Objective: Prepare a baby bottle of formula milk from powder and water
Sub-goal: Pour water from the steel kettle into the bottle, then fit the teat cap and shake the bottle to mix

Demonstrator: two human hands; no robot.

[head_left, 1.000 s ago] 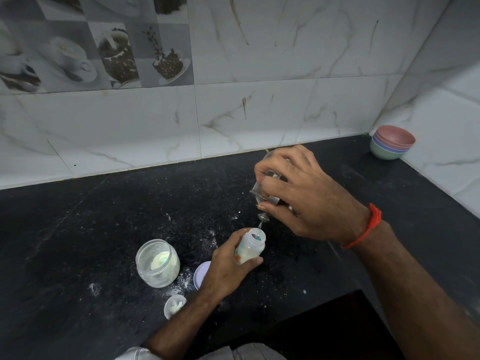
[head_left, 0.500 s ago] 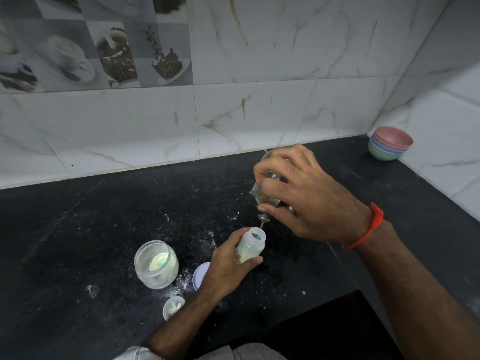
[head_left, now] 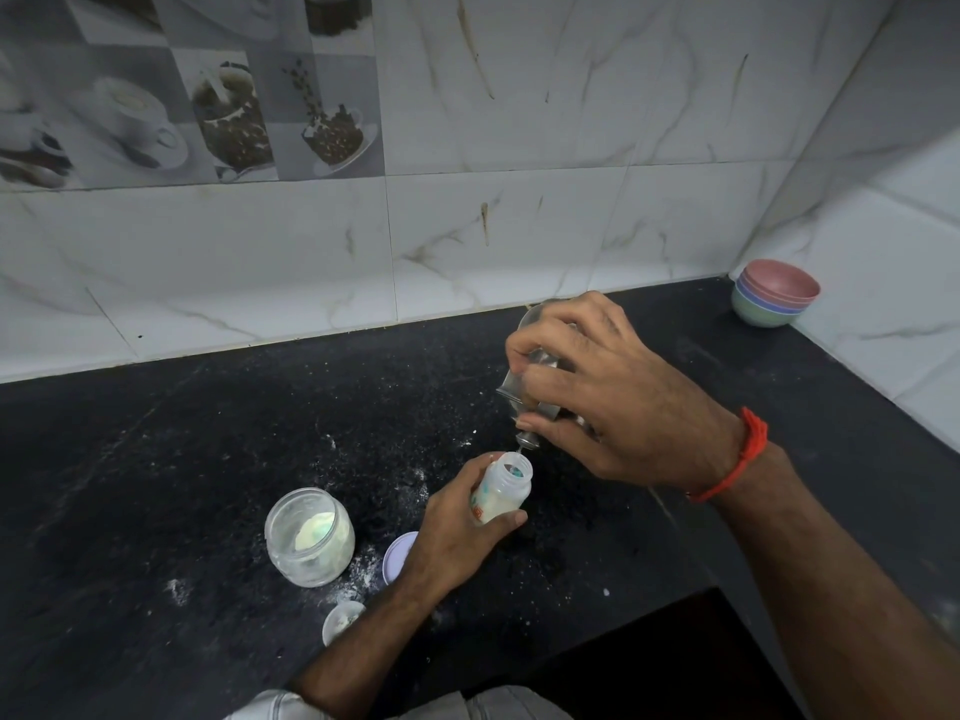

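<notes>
While the scoop [head_left: 343, 622] lay nearest on the black desk [head_left: 156, 459], with a pale lid [head_left: 397, 556] and the open powder jar [head_left: 310, 536] just beyond it amid spilled white powder, the left hand [head_left: 457, 532] gripped the baby bottle [head_left: 503, 488], its fingers and thumb curled round the lower body. That bottle stood roughly upright on or just above the desk, its long axis tipped slightly toward the right hand, mouth open and uncapped, with pale contents showing low inside. Just beyond and above the mouth, the right hand [head_left: 618, 402] held a clear water vessel [head_left: 535, 376], fingers wrapped over it from above; the vessel was tilted steeply, its narrow end pointing down and toward the person, directly over the bottle's opening. A thin stream seemed to bridge the 2, though it was too fine to be sure. Judged from this, the pour depended on keeping that low end centred over the narrow mouth; a small drift sideways would likely send water onto the desk. Farthest off, stacked coloured bowls [head_left: 774, 296] sat in the right corner against the tiled wall [head_left: 519, 226]
</notes>
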